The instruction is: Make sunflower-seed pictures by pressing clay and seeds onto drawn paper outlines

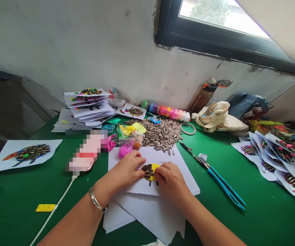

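Note:
On a white sheet (163, 157) sits a small yellow clay patch (153, 168) partly covered with striped sunflower seeds (147, 169). My left hand (127, 167) rests on the sheet, its fingers pressed together against the left side of the seeds. My right hand (169, 179) is curled at the right edge of the yellow patch, fingertips pinched on it. A heap of loose sunflower seeds (161, 133) lies just beyond the sheet. More white sheets (147, 212) are stacked under the working one.
Blue-handled scissors (221, 184) lie right of the sheets. Finished seed pictures are stacked at back left (88, 102) and right (278, 153); one lies at far left (24, 153). Clay tubs (168, 111), small clay bags (129, 136), a tape ring (187, 128), a cloth bag (216, 118), a white cable (57, 205).

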Tool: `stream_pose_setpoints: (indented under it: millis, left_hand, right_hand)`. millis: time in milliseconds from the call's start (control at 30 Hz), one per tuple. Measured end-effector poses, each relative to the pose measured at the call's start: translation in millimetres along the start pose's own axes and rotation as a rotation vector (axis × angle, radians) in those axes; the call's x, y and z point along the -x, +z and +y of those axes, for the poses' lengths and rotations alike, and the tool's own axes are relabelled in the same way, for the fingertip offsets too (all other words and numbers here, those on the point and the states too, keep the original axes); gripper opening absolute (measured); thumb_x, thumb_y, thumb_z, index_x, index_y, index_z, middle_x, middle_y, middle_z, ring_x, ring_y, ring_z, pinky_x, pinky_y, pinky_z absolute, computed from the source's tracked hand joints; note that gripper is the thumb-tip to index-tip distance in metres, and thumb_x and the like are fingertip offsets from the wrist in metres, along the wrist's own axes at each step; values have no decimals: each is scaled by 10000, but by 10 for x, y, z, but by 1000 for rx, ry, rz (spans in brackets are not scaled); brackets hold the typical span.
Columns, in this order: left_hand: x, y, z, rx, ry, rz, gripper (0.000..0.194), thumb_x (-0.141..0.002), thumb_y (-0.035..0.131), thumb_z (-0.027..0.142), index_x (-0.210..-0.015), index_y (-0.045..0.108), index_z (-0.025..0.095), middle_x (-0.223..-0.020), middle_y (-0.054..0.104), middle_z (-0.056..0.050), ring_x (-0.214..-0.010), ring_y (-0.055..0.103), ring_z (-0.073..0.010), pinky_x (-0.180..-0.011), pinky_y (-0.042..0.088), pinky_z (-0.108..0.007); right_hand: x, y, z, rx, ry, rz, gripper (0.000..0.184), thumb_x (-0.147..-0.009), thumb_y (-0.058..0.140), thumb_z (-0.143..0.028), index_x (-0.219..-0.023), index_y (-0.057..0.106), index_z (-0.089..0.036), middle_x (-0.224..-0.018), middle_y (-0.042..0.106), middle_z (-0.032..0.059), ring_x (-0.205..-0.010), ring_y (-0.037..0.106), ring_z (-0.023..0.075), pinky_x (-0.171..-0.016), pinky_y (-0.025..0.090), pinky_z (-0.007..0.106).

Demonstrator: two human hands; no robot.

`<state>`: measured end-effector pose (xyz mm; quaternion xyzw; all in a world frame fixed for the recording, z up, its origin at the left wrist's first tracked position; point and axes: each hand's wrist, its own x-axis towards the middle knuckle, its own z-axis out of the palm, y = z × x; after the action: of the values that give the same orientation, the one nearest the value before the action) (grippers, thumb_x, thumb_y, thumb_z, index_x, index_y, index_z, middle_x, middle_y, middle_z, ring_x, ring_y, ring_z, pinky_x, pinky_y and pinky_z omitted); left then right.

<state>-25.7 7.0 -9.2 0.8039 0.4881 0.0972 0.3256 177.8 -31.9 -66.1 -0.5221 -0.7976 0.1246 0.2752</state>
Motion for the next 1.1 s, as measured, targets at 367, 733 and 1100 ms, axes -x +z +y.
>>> stream_pose_setpoints:
  millis: [367,733,1100]
  left_hand:
    - [-27,47,-69,-8,33,9,318,-801,628,223,-1113,667,181,-1144,539,-88,-1060,548,-229,-956,433,-344]
    - [-6,18,-22,-6,22,4,292,-797,612,234,-1079,668,184,-1144,544,-85,-1073,546,-238,-949,438,-352]
    - [7,-3,-8,9,27,4,247,-806,604,281,-1026,672,193,-1135,546,-85,-1048,553,-249,-931,444,-363]
  right_hand:
    - [-21,45,13,45,1,-27,172,-870,570,-118,-722,639,-170,-731,609,33,-712,494,164,-668,311,279]
    - [-21,54,-20,52,-25,-15,221,-903,535,-150,-708,634,-176,-720,589,32,-709,478,161,-664,322,275]
    - [-266,-285,174,67,83,0,201,-903,532,-148,-864,718,-210,-840,668,46,-843,564,190,-759,392,287]
